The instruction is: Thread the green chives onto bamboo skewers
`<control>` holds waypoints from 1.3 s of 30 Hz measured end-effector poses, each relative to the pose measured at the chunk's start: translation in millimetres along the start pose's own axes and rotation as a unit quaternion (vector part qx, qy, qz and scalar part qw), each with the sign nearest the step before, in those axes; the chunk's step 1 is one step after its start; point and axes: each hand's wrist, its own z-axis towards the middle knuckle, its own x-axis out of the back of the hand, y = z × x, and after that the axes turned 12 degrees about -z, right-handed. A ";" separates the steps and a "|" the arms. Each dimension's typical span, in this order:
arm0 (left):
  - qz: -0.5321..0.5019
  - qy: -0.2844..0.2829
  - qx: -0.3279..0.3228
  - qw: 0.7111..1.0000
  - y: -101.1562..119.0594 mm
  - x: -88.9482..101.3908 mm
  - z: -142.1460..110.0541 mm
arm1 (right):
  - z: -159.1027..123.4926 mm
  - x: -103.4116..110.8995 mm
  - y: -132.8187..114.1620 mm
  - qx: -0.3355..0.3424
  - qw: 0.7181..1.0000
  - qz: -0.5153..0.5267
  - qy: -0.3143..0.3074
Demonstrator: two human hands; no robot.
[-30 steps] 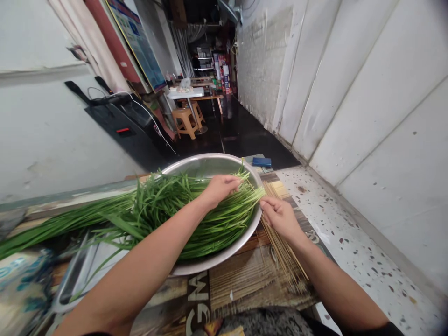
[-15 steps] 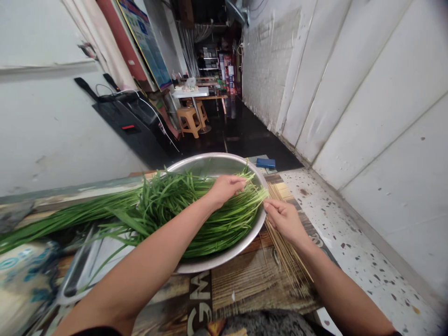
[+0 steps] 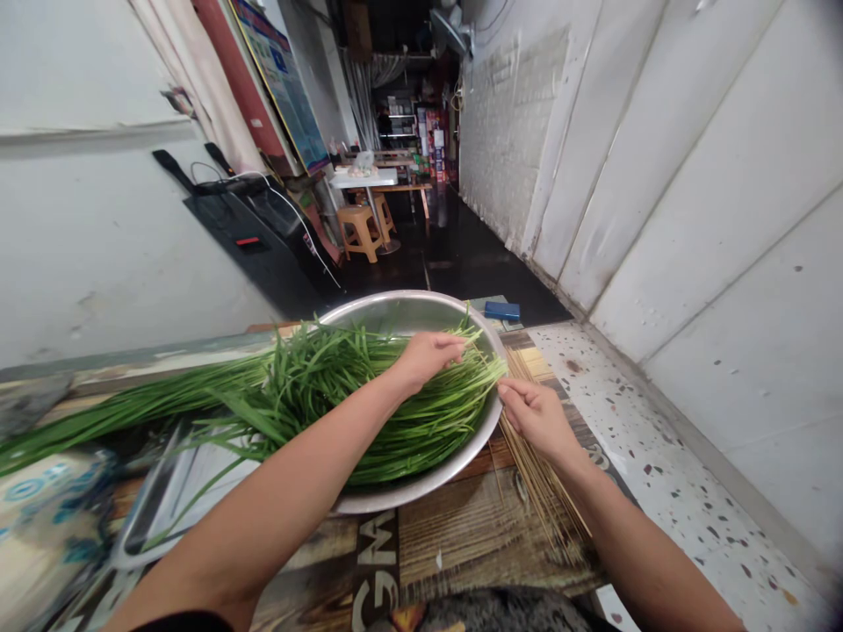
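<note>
A bundle of garlic chives [image 3: 414, 439] fills a wide metal basin [image 3: 401, 303], pale stem ends toward the right rim, leaves spilling over the left. My left hand [image 3: 429, 360] reaches over the basin, its fingers closed on a few pale chive stems. By the right rim my right hand [image 3: 536, 414] is closed in a pinch, beside the pale stem ends. What lies between its fingertips is too small to make out. Under and beside the right hand, thin bamboo skewers [image 3: 543, 491] lie loosely on the wood-patterned table [image 3: 454, 549].
More long chives [image 3: 132, 408] stretch out at the left. A white tray [image 3: 190, 487] and a printed plastic bag [image 3: 46, 518] sit at the lower left. Behind the basin's right side lies a blue box [image 3: 501, 311]. A white wall [image 3: 698, 202] runs along the right.
The view has shifted slightly. Both hands stay almost where they were, the left over the stems and the right at the rim.
</note>
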 end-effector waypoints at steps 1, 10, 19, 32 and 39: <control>-0.001 0.001 0.001 1.000 0.5 -0.3 -0.5 | 0.1 -0.2 0.2 -0.001 1.000 0.002 0.000; -0.007 0.014 0.004 1.000 0.6 -1.1 -0.3 | -1.1 0.3 -3.2 -0.007 1.000 -0.005 0.010; -0.002 0.021 0.003 1.000 -0.2 -1.2 0.1 | -1.0 -0.2 -3.1 -0.004 1.000 0.002 0.012; -0.006 0.023 0.000 1.000 0.7 -1.6 -0.7 | -0.9 0.2 -2.8 -0.004 1.000 -0.001 0.009; 0.003 0.025 0.002 1.000 0.8 -1.0 -0.7 | -1.1 1.0 -3.3 0.006 1.000 -0.005 0.004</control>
